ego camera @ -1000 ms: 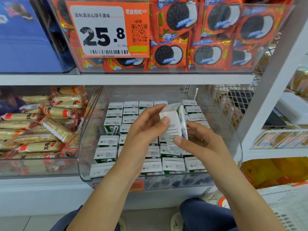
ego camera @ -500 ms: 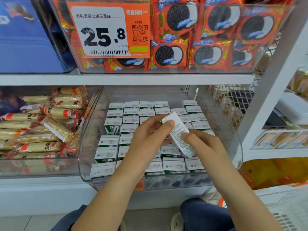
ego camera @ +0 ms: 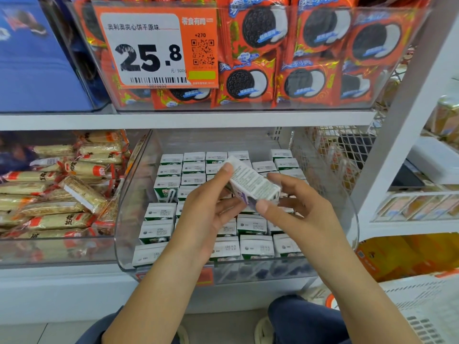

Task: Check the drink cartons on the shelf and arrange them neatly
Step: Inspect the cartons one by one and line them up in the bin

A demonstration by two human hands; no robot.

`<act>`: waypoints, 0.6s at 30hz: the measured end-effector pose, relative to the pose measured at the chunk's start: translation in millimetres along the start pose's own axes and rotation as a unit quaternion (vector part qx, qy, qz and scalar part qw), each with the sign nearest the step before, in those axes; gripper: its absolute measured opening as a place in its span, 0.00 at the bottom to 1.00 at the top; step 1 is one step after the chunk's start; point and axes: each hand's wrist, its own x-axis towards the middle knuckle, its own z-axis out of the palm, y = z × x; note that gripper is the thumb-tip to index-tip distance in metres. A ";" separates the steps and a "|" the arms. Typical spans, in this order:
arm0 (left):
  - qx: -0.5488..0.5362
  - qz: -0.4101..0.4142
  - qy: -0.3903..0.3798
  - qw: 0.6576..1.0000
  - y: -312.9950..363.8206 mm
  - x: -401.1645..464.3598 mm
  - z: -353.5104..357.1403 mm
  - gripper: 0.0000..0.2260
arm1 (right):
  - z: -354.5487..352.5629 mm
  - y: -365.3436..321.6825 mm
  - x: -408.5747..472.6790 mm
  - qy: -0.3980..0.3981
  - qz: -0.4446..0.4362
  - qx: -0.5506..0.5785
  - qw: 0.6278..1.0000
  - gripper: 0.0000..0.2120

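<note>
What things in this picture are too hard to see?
Head view only:
- Print on the held carton: too small and blurred to read.
- Cartons in the clear bin under the left hand and right hand: hidden by both hands.
- Blue box on the top shelf: cut off by the left edge.

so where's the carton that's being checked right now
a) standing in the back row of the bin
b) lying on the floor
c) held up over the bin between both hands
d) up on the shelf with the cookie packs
c: the carton is tilted above the clear bin, with the left hand gripping one end and the right hand gripping the other.
</note>
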 end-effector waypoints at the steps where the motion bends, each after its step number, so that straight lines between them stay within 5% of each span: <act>1: -0.017 -0.011 0.000 1.000 0.5 0.0 -0.4 0.14 | 0.3 0.3 -0.1 0.004 -0.005 -0.019 1.000 0.25; 6: -0.031 -0.030 0.005 0.999 0.1 -0.2 1.9 0.24 | -2.9 4.1 2.0 0.051 -0.007 -0.013 0.999 0.13; 10: -0.077 -0.039 -0.006 0.996 1.6 0.1 1.1 0.18 | -11.9 2.3 5.8 0.068 0.038 0.090 0.993 0.09; 18: -0.009 -0.013 -0.025 1.000 -1.0 2.4 -3.5 0.10 | -17.6 5.4 9.7 0.089 0.099 0.111 0.985 0.07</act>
